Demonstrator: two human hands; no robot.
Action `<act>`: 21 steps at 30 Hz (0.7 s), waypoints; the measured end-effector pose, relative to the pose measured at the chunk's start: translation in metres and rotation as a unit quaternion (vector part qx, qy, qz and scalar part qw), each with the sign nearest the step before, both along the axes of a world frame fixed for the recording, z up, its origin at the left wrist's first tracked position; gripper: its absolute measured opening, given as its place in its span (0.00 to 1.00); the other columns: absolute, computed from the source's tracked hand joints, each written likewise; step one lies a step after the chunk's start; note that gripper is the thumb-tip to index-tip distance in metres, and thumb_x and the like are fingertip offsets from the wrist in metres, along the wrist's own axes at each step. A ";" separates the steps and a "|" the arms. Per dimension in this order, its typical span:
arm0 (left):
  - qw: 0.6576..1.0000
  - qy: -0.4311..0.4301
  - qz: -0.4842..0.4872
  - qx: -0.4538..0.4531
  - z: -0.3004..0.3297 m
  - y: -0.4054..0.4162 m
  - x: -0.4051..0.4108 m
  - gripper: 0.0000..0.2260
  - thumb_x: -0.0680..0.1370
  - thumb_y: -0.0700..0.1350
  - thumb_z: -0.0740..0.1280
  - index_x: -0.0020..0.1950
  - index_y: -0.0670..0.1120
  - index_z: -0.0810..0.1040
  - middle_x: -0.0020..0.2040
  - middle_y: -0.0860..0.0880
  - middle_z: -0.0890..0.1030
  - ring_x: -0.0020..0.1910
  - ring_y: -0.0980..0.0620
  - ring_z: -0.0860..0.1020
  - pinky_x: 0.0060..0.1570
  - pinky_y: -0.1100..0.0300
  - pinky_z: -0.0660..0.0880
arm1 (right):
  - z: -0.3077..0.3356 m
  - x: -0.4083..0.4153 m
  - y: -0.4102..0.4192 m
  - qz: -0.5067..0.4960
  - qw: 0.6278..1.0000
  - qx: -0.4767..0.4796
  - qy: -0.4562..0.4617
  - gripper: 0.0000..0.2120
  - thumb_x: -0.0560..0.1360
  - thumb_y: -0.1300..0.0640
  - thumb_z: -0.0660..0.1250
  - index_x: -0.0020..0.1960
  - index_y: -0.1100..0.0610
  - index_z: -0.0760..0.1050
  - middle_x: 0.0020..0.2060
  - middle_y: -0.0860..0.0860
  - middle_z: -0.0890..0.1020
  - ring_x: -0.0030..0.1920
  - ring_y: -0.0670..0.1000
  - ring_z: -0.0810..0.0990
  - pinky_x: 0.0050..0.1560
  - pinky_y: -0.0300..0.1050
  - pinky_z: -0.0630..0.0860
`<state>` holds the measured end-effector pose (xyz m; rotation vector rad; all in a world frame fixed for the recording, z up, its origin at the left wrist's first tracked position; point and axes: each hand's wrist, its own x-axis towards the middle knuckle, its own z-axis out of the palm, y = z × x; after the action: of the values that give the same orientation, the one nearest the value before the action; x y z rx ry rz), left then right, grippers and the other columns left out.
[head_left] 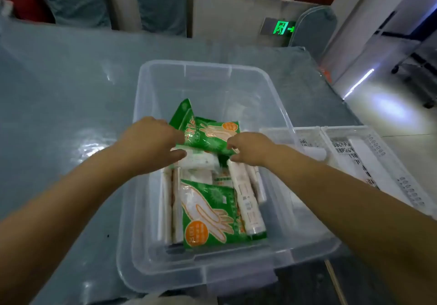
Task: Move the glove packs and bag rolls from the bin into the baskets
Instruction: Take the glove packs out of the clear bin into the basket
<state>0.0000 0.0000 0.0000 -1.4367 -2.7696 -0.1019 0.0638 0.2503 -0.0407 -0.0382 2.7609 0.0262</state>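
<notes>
A clear plastic bin (208,73) sits on the table in front of me. Inside lie green glove packs: one (214,136) near the middle under my hands, another (208,212) at the near end, a third (183,113) propped up behind. White bag rolls (246,200) lie along the pack's right side, more rolls (165,200) along the left. My left hand (151,139) reaches in and pinches the left edge of the middle glove pack and a white roll beneath it. My right hand (250,148) grips the top end of a bag roll at the pack's right edge.
Two white slotted baskets (307,136) (378,153) stand to the right of the bin, each holding white rolls. The table has a glossy blue-grey cover. Covered chairs stand behind the table. The table's right edge drops to the floor near the baskets.
</notes>
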 end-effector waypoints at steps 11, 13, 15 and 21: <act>0.998 0.007 -0.013 0.055 -0.002 0.000 -0.004 0.15 0.74 0.60 0.60 0.54 0.56 0.79 0.45 0.55 0.83 0.45 0.53 0.78 0.45 0.60 0.65 | -0.035 -0.043 -0.011 0.001 0.986 0.044 0.162 0.08 0.73 0.60 0.62 0.50 0.58 0.76 0.46 0.55 0.81 0.45 0.57 0.79 0.35 0.43 0.65; 0.999 -0.002 -0.004 0.049 0.002 0.000 -0.005 0.15 0.74 0.60 0.59 0.55 0.57 0.78 0.46 0.56 0.83 0.45 0.54 0.77 0.43 0.61 0.62 | -0.018 -0.048 -0.013 -0.030 0.982 -0.008 0.189 0.06 0.73 0.59 0.60 0.45 0.57 0.76 0.39 0.53 0.80 0.39 0.56 0.77 0.31 0.41 0.61; 0.999 -0.010 0.014 0.040 0.004 0.002 -0.006 0.17 0.74 0.61 0.58 0.58 0.56 0.77 0.48 0.55 0.82 0.46 0.53 0.77 0.42 0.61 0.62 | 0.004 -0.050 -0.020 -0.050 0.974 -0.060 0.211 0.07 0.73 0.58 0.60 0.37 0.56 0.71 0.32 0.50 0.75 0.33 0.54 0.73 0.27 0.41 0.55; 0.863 -0.336 0.211 0.312 0.022 0.026 -0.008 0.36 0.71 0.69 0.57 0.72 0.51 0.55 0.60 0.51 0.77 0.56 0.49 0.77 0.51 0.50 0.75 | 0.059 -0.022 -0.069 -0.065 0.882 -0.246 0.397 0.10 0.71 0.57 0.65 0.32 0.52 0.69 0.26 0.45 0.70 0.28 0.49 0.69 0.27 0.42 0.60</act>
<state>-0.0082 0.0264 0.0219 -0.6779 -2.9570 -1.5818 0.0414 0.1812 0.0187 0.0321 3.4855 -0.8851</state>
